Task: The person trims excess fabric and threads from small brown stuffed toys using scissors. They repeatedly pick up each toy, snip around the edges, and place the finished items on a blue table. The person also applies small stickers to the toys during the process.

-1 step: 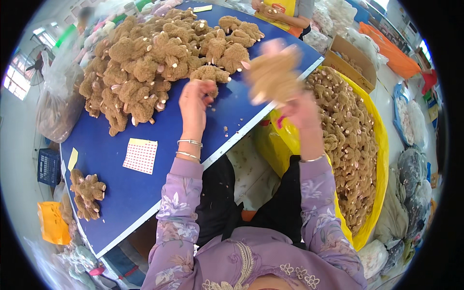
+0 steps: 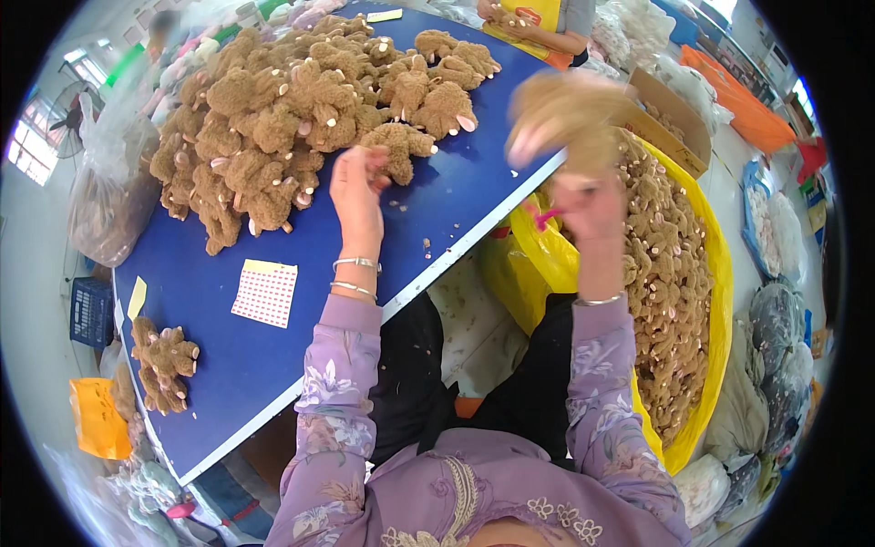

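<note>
My left hand (image 2: 357,187) is at the near edge of a large pile of brown plush toys (image 2: 264,118). Its fingers are half bent and apart, beside one brown plush toy (image 2: 399,151) with pale paw tips. My right hand (image 2: 591,205), blurred by motion, is past the table edge, closed around a small pink tool (image 2: 547,218) whose kind I cannot make out. Directly beyond its fingers is another plush toy (image 2: 572,114), smeared by motion; whether the fingers grip it is unclear. Below and right, a yellow bag (image 2: 720,301) holds many such toys.
On the blue table (image 2: 319,365) lie a sheet of small red-marked stickers (image 2: 265,294) and plush toys (image 2: 163,365) at the left corner. A cardboard box (image 2: 670,114) stands beyond the yellow bag. Another person's hands (image 2: 510,20) hold a brown toy across the table.
My right hand and the blurred plush toy have moved right, from over the table edge toward the yellow bag. My left hand has shifted slightly left, uncovering more of the toy beside it.
</note>
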Demonstrator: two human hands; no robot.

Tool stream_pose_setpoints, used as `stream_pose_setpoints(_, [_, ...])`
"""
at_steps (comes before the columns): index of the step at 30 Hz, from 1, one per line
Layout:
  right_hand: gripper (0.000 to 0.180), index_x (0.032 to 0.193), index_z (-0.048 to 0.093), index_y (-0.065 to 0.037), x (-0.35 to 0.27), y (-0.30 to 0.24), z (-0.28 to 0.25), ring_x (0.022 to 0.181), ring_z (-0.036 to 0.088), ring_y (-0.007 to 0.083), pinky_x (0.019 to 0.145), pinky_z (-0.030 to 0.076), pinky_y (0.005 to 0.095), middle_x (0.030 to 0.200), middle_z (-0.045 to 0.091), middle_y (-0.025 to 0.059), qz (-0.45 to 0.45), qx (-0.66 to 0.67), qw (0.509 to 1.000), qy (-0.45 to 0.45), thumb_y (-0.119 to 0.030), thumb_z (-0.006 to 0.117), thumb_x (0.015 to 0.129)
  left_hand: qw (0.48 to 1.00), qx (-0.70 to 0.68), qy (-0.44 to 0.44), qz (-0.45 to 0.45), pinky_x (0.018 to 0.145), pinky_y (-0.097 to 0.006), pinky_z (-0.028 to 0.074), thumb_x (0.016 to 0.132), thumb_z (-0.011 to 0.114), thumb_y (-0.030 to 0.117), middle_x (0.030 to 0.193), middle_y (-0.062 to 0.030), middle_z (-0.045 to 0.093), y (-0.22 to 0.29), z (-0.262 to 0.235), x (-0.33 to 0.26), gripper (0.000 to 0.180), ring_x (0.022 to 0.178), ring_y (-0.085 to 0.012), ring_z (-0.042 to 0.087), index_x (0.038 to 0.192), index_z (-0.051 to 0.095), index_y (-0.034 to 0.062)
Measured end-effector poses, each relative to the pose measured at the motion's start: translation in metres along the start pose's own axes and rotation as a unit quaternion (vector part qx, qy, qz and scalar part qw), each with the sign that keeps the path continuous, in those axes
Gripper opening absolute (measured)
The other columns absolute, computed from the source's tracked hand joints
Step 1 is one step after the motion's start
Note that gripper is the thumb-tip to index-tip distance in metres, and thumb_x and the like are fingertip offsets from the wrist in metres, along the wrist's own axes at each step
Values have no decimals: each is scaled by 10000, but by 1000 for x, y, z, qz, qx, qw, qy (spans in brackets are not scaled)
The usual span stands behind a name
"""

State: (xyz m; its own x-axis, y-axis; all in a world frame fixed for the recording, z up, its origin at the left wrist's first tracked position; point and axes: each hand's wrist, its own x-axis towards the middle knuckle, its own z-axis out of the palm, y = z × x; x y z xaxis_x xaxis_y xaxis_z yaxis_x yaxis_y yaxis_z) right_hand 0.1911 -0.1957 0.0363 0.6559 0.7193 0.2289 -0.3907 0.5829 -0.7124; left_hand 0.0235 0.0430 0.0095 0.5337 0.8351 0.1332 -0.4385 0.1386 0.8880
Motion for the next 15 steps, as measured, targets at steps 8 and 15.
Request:
stream_pose_setpoints(8, [232, 1010, 646, -32, 16, 38, 18, 467, 356, 20, 407, 292, 201, 819, 649, 32, 162, -374, 913, 20, -225, 573, 904, 800, 569, 17, 188, 1018, -448, 344, 712, 733, 281, 1272, -189, 488, -30, -11, 31, 675, 1197, -365, 423, 1277, 462, 30])
stream_pose_setpoints(15, [227, 917, 633, -6, 18, 66, 16, 697, 510, 60, 624, 401, 216, 743, 594, -21, 43, -443, 894, 43, -225, 575, 914, 857, 461, -125, 194, 891, -409, 453, 698, 702, 69, 1101, -188, 554, -23, -3, 11, 497, 1022, -358, 554, 1140, 482, 19])
